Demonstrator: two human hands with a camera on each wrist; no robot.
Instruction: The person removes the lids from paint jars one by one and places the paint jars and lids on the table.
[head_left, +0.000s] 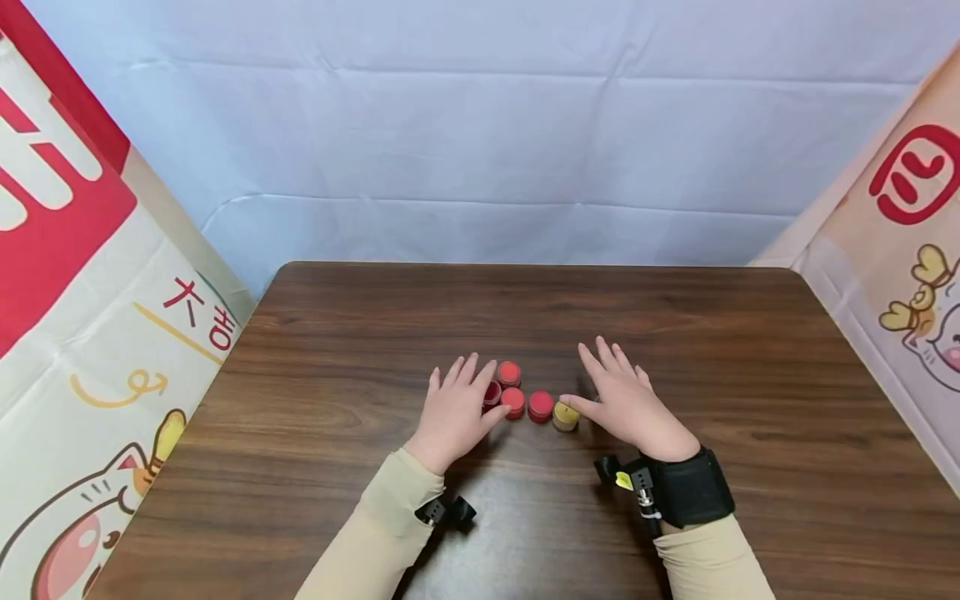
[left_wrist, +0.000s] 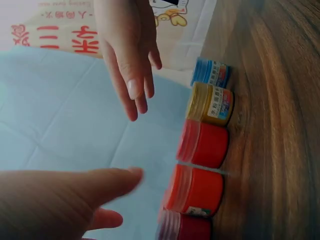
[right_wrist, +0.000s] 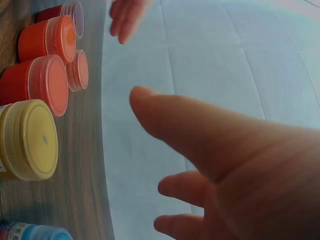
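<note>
Several small screw-lid paint jars stand close together on the table. A dark red jar point(head_left: 492, 393) is at the left end, partly under my left hand point(head_left: 453, 417). To its right come an orange-red jar point(head_left: 513, 402), a red jar point(head_left: 541, 406) and a yellow jar point(head_left: 566, 415). Another orange-red jar point(head_left: 509, 372) stands behind the row. A blue jar point(left_wrist: 210, 72) is beyond the yellow one, mostly hidden by my right hand point(head_left: 626, 408) in the head view. Both hands hover above the jars with fingers spread and hold nothing; the right thumb overlaps the yellow lid.
The dark wood table point(head_left: 337, 333) has a back edge against a pale blue cloth point(head_left: 480, 150). Printed cloth panels hang at the left point(head_left: 97, 333) and right point(head_left: 900, 275). Each wrist wears a small black camera on a band.
</note>
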